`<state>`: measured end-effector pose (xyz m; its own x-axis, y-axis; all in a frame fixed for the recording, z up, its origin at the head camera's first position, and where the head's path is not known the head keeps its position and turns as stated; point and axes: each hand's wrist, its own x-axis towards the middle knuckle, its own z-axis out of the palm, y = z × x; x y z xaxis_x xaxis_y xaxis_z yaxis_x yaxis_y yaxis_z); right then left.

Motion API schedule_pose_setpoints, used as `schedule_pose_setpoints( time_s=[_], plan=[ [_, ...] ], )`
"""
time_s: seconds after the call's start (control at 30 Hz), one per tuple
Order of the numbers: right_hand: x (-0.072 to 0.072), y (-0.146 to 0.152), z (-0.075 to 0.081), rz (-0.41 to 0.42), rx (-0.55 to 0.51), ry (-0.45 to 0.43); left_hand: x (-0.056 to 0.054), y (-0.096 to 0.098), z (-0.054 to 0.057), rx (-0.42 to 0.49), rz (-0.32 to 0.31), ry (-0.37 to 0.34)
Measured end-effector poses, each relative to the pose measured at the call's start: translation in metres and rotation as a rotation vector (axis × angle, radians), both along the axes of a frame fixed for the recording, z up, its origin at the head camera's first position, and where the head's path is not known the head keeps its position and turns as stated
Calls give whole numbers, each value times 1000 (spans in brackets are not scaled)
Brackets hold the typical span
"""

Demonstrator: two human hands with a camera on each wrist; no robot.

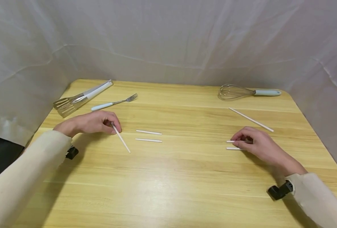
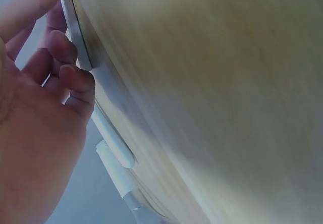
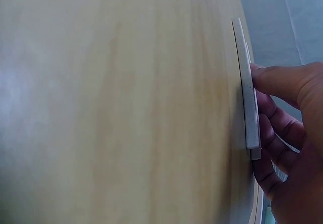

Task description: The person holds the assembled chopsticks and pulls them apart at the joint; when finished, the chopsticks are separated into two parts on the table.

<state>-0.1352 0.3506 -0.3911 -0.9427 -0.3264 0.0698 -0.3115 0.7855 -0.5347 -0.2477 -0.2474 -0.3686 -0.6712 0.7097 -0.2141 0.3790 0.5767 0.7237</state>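
Observation:
My left hand [image 1: 95, 122] pinches a long thin white stick [image 1: 121, 138] near its far end; the other end slants toward the front of the table. Just right of it lie two shorter white sticks, a rear stick [image 1: 149, 132] and a front stick [image 1: 148, 140], roughly parallel. At the right, my right hand [image 1: 255, 142] grips the rear of two more short white sticks [image 1: 229, 141] between thumb and fingers. The front stick of this pair [image 3: 245, 88] lies alongside, close under the thumb. Fingers partly cover both.
Behind the right hand a long white stick [image 1: 251, 119] lies aslant, with a whisk [image 1: 242, 92] farther back. Metal tongs [image 1: 82, 98] and a fork with a pale blue handle [image 1: 114, 102] lie at the back left. Pale curtain [image 1: 168, 41] surrounds the wooden table [image 1: 157, 190].

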Motion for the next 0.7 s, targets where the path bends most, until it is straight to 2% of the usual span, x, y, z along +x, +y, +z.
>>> schedule_pose_setpoints(
  time_s=[0.3, 0.57, 0.7],
  plan=[
    [-1, -2, 0, 11, -3, 9, 10, 7, 2, -36, -35, -61],
    [-2, -4, 3, 13, -7, 6, 22, 23, 13, -86, -69, 28],
    [-2, -5, 5, -8, -5, -6, 28, 38, 20, -50, -69, 9]
  ],
)
